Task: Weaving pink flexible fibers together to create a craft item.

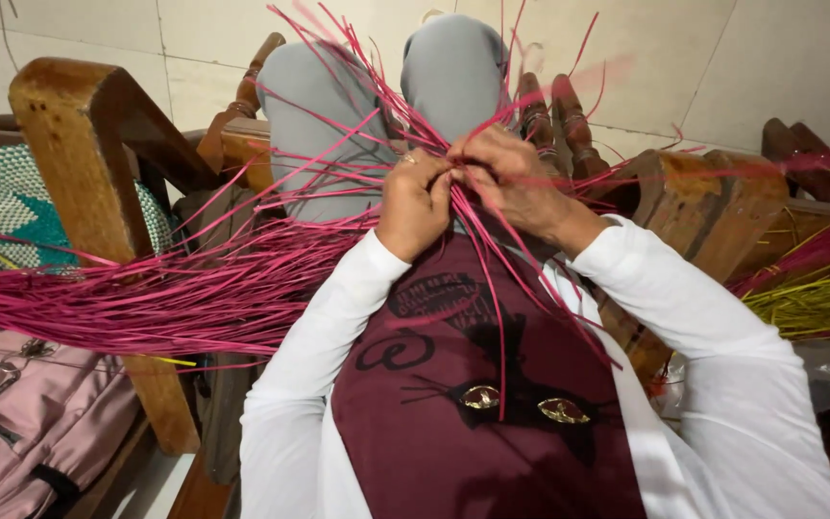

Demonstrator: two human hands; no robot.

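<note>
Nearest you: maroon apron (473,423) over white sleeves, running up to both hands at your raised grey knees (377,106).

Left hand (415,204): fingers curled nearly shut, pinching the pink strips (146,293) where they cross, just below the knees. Ring on one finger.

Right hand (509,181): also closed to a pinch, fingertips meeting the left hand's at the same crossing point. Both hands touch each other there.

Strips: thin, flat, stiff, bright pink. Main bundle fans out left of the knees, lying across the wooden chair frame (88,144). Loose ends spray up past the knees and down over the apron.

Left of the knees, lower: pink bag (31,413). Behind the frame: green-white woven piece (2,207).

Right of the knees: more pink and yellow-green strips (818,293).
</note>
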